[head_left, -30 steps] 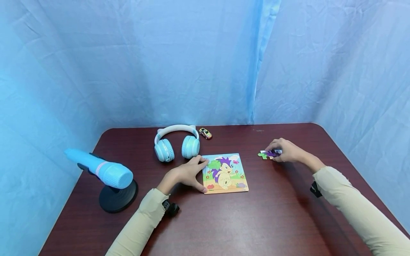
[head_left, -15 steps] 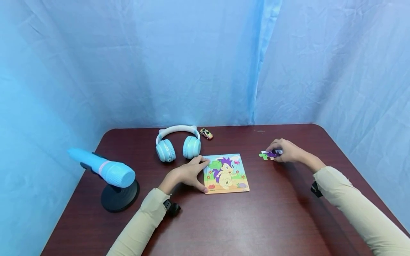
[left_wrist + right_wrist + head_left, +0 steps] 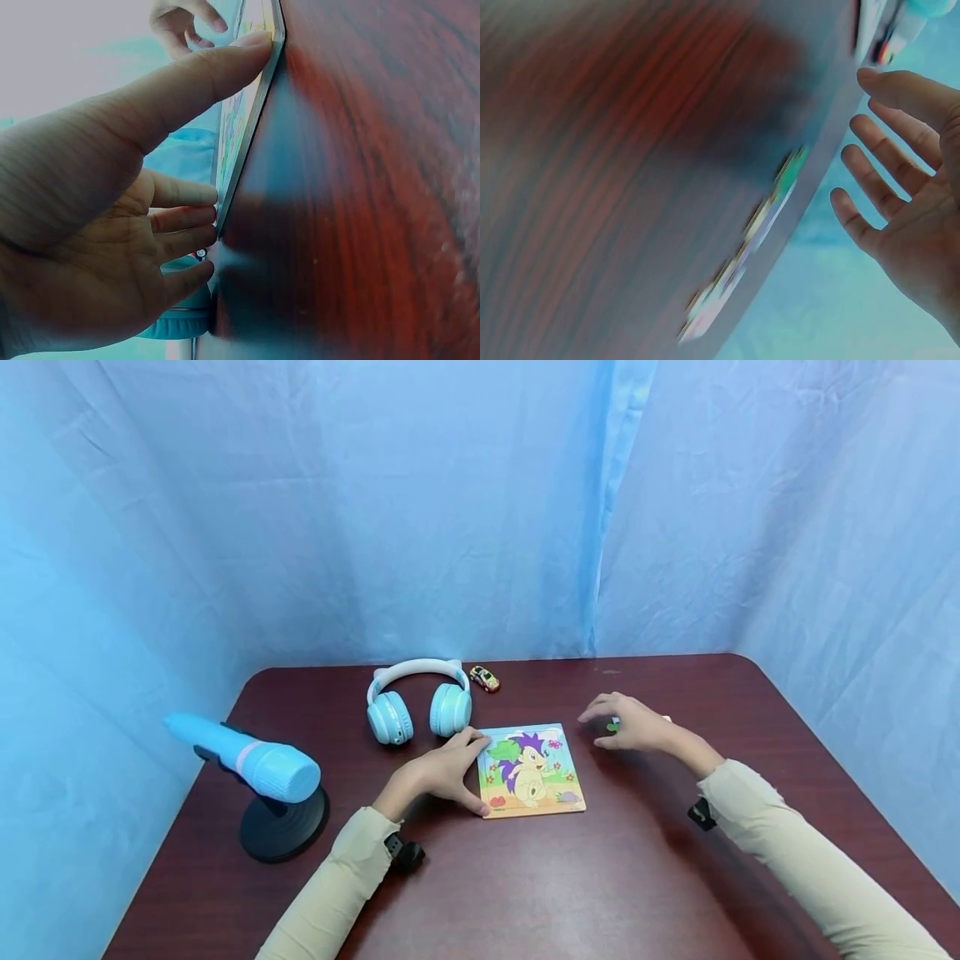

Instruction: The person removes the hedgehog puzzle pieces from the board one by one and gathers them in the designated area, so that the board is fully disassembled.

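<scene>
A square picture puzzle (image 3: 534,772) with a purple-haired cartoon hedgehog lies flat on the table. My left hand (image 3: 442,770) is spread along its left side, the thumb touching the near corner and fingertips at the far one. The left wrist view has the left hand (image 3: 112,202) with nearly straight fingers against the puzzle's edge (image 3: 244,142). To the right, my right hand (image 3: 630,723) hovers with fingers apart, holding nothing. Beneath and behind it lie loose jigsaw pieces (image 3: 613,725), mostly hidden in the head view. The right wrist view shows those jigsaw pieces (image 3: 742,247) flat on the table, blurred.
Light-blue headphones (image 3: 452,708) lie behind my left hand, beside a small toy car (image 3: 484,678). A blue microphone (image 3: 277,768) rests in a black round-based stand (image 3: 285,828) at the left. Blue cloth (image 3: 480,510) hangs behind the dark wooden table (image 3: 525,893).
My right hand has let go of the jigsaw pieces and moved left, toward the puzzle, with its fingers spreading. The left hand stays at the puzzle's edge. The head view has shifted slightly.
</scene>
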Demonstrator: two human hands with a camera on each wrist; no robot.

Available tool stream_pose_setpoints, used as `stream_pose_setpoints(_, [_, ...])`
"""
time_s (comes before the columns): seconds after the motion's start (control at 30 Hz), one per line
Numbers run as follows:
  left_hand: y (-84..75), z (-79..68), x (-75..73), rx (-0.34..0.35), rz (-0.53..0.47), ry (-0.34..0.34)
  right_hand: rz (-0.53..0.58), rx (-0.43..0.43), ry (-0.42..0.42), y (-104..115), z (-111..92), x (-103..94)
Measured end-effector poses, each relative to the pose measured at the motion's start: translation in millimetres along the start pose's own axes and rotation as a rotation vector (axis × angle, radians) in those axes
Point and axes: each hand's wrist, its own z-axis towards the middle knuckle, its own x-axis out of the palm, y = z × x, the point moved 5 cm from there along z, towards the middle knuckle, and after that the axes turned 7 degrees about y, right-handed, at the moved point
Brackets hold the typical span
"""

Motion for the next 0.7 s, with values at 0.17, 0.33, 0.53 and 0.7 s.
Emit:
stream_pose_setpoints(0.17, [-0.8,-1.3,-5.3,-0.005,-0.006,-0.026,0.003,-0.092,-0.022,32,26,6.5])
stream_pose_setpoints(0.33, [-0.4,-1.8,-7.5,-0.027,0.008,-0.039,0.029,-0.104,0.03,56,50,19.7])
stream_pose_setpoints(0.53, [1.1,0.1,-8.3,-0.042,0.039,-0.057,0.025,-0.11,0.107,80,71,35.0])
stream_pose_setpoints(0.7, [1.1,1.0,-8.2,-0.035,0.044,-0.06,-0.003,-0.085,0.132,93,80,41.0])
